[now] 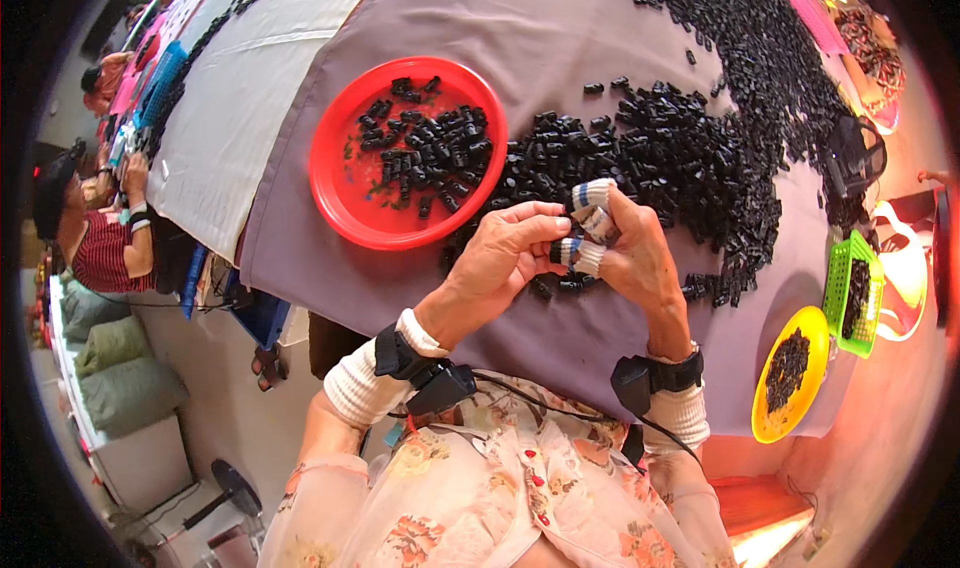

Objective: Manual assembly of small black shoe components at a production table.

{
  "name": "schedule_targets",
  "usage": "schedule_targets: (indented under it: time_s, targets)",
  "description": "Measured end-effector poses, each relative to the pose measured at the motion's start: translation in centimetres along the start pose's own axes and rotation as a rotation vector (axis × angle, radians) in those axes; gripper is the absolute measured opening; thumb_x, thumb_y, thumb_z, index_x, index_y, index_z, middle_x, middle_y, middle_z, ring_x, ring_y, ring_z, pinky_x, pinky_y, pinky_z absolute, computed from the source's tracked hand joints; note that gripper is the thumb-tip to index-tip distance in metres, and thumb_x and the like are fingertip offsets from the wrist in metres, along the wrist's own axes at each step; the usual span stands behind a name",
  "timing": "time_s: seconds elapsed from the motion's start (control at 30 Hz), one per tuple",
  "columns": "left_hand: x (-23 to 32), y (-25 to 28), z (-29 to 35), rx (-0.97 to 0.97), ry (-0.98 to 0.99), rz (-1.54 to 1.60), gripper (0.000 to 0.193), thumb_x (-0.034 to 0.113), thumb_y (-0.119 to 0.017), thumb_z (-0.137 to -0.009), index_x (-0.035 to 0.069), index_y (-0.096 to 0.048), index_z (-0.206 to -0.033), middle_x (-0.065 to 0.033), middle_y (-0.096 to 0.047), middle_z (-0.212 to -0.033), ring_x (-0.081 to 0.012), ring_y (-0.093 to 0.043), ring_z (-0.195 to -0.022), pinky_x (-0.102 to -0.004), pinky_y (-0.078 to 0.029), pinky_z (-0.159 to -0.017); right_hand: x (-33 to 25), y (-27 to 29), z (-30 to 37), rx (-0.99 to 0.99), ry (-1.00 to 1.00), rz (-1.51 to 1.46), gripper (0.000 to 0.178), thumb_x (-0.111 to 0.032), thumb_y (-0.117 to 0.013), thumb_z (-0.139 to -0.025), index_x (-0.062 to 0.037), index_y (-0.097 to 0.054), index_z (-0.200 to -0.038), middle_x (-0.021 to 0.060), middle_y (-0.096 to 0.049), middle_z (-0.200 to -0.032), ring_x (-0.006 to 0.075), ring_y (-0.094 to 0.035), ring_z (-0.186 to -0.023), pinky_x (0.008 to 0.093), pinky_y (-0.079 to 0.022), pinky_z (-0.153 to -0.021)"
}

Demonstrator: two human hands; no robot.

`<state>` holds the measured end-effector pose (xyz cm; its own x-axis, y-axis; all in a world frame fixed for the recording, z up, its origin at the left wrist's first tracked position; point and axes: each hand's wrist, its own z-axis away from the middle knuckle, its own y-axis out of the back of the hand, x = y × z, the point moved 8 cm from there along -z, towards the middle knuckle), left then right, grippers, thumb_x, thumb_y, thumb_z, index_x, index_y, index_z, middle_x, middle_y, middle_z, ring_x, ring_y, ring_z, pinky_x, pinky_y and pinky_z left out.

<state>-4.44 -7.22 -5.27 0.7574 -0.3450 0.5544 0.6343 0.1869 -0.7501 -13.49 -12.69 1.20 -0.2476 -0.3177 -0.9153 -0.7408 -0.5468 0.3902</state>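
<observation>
Our flowery blouse (430, 468) is closest in the head view. Over the counter (480, 28), our left hand (505, 255) and right hand (642, 258) are close together, but we cannot tell if their fingers pinch anything. Some black pieces (440, 148) sit in the red dish (320, 168); many more lie heaped beside it, so much seems left.

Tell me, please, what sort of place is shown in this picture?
Probably a workshop for small parts: black pieces lie heaped on a cloth-covered table, more lie in a red dish, and another person is at the left.
</observation>
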Motion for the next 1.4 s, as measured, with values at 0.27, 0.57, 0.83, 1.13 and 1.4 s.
schedule_targets:
  time_s: [0.27,0.57,0.83,1.13,1.4]
  targets:
    - [-0.3,0.7,0.0,0.013,0.017,-0.012,0.019,0.008,-0.051,-0.085,0.001,-0.055,-0.102,-0.0071,-0.062,-0.094,-0.0151,-0.062,-0.08,-0.0338,-0.053,-0.07,0.4,-0.5,-0.2,-0.015,-0.047,0.021,0.035,-0.009,-0.072,-0.063,-0.0009,-0.053,-0.092,0.0092,-0.058,-0.064,0.0134,-0.054,-0.053,0.0262,-0.044,-0.052]
    - [0.3,0.8,0.5,0.022,-0.009,-0.004,0.016,0.01,-0.051,-0.086,0.003,-0.055,-0.1,-0.0049,-0.062,-0.091,-0.0133,-0.061,-0.079,-0.0324,-0.052,-0.069,0.4,-0.9,-0.4,-0.033,-0.067,0.031,0.032,-0.006,-0.07,-0.064,-0.0014,-0.054,-0.091,0.0075,-0.059,-0.065,0.0105,-0.052,-0.054,0.0255,-0.045,-0.053]
    - [-0.1,1.0,0.3,0.018,0.01,-0.017,0.015,0.012,-0.05,-0.088,0.004,-0.055,-0.1,-0.0037,-0.062,-0.088,-0.0118,-0.061,-0.076,-0.0286,-0.051,-0.066,0.8,-1.0,0.0,-0.027,-0.086,-0.004,0.027,-0.006,-0.069,-0.068,-0.0017,-0.054,-0.09,0.0041,-0.057,-0.063,0.0074,-0.05,-0.052,0.0238,-0.043,-0.049]
    - [0.2,0.6,0.7,-0.021,-0.018,0.017,0.022,0.013,-0.049,-0.09,0.002,-0.052,-0.109,-0.0067,-0.062,-0.093,-0.0148,-0.061,-0.081,-0.0307,-0.051,-0.069,0.6,-0.7,-0.1,-0.009,-0.1,-0.054,0.027,-0.007,-0.069,-0.069,-0.0017,-0.054,-0.091,0.0032,-0.056,-0.064,0.0072,-0.049,-0.055,0.0232,-0.042,-0.05]
    - [0.1,0.1,0.4,-0.084,-0.008,0.157,0.024,0.01,-0.049,-0.089,0.003,-0.051,-0.112,-0.0096,-0.061,-0.096,-0.0165,-0.061,-0.085,-0.0332,-0.05,-0.076,0.6,-0.1,-0.1,0.029,-0.094,-0.094,0.028,-0.007,-0.07,-0.069,-0.0013,-0.054,-0.091,0.0033,-0.058,-0.069,0.007,-0.049,-0.059,0.0231,-0.044,-0.053]
